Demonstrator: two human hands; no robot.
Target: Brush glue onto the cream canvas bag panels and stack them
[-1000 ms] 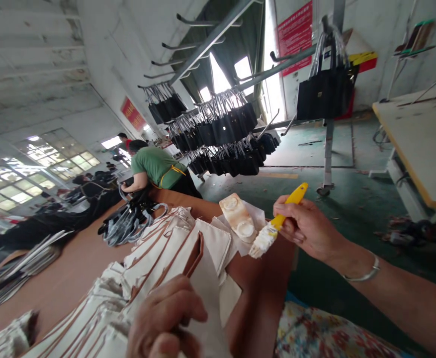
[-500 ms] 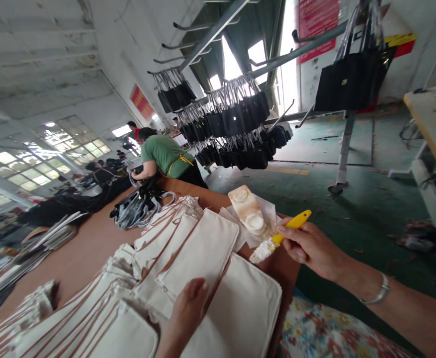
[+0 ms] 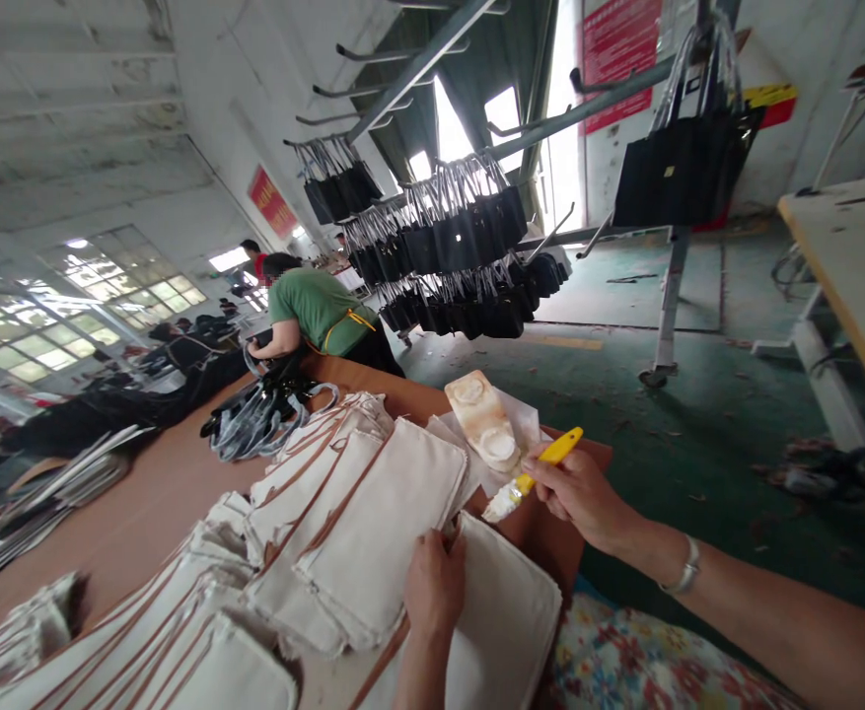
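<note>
My right hand (image 3: 569,488) grips a yellow-handled brush (image 3: 550,457), its bristles coated in white paste and hanging just above the pile's right edge. My left hand (image 3: 436,577) is closed at the upper edge of a cream fabric piece (image 3: 510,602), between it and the neighbouring cream piece (image 3: 395,523); what its fingers pinch is too hidden to name. More cream pieces with brown edges (image 3: 180,611) lie overlapped to the left. Beyond the brush, a stained container (image 3: 482,419) holding white paste rests on a pale sheet (image 3: 527,424).
Grey and black straps (image 3: 261,414) lie on the brown table (image 3: 136,493). A person in a green shirt (image 3: 321,308) bends over its far end. Black bags (image 3: 468,232) hang from a wheeled rack (image 3: 665,306). Another table (image 3: 857,237) stands at the right.
My left hand has moved up and right to the edge between two cream pieces, and its fingers have closed there. The brush in my right hand has shifted slightly left as the view shifted.
</note>
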